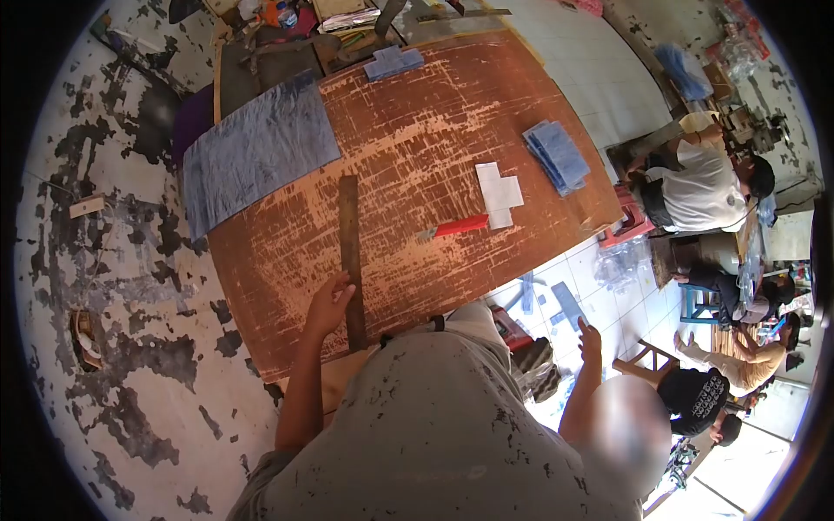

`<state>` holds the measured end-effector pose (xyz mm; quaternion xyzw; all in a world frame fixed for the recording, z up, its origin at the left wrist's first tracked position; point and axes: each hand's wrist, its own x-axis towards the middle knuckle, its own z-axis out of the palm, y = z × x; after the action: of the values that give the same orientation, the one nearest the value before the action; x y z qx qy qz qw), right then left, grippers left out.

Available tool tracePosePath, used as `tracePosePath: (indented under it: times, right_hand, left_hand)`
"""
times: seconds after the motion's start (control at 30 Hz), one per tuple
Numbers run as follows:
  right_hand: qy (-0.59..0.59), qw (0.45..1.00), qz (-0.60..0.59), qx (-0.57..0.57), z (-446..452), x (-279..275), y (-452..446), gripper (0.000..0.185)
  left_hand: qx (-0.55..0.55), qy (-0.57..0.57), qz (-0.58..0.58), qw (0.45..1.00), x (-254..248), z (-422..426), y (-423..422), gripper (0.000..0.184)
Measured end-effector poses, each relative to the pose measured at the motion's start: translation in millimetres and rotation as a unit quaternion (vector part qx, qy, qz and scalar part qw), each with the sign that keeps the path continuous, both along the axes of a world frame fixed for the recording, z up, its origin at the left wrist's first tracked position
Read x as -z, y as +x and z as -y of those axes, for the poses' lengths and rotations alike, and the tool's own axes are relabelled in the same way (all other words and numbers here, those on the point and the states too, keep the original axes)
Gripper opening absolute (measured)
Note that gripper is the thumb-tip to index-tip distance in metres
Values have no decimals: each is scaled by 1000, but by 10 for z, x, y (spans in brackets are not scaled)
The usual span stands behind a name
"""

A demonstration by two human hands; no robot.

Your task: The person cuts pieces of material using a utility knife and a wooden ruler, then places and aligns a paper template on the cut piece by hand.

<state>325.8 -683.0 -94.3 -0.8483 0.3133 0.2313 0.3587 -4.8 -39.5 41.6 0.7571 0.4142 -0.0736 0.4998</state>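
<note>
A long, worn straightedge (349,252) lies across the scratched brown work board (417,208). My left hand (328,304) is at its left edge near the front, fingers loosely bent and apart, fingertips at or against it. Off the board's front right side, my right hand (590,341) pinches one end of a narrow blue-grey strip (569,304) above the tiled floor. A red-handled cutter (459,226) rests near the middle of the board, beside a white cross-shaped piece (499,194). A large blue-grey sheet (261,148) covers the far left corner.
Stacked blue-grey pieces (557,156) sit at the board's right, and a smaller pile (393,62) at its far edge. Beyond are papers (346,13) and clutter. Several people work at right, one in a white shirt (705,187). A wooden stool (647,360) stands nearby.
</note>
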Motion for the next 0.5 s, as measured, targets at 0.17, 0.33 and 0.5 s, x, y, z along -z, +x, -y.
tracePosePath:
  times: [0.17,0.33,0.5]
  right_hand:
    - [-2,992,33,-120,824,1748,-303,33]
    - [133,982,-126,-41,-550,1426,-1133,5]
    - [196,958,-10,-210,-653,2483,-1457,21]
  left_hand:
    - [-29,44,17,998,75,11,-89,40]
    - [-78,-9,-32,996,-4,181,-152,33]
    - [-29,42,55,997,336,371,-304,32]
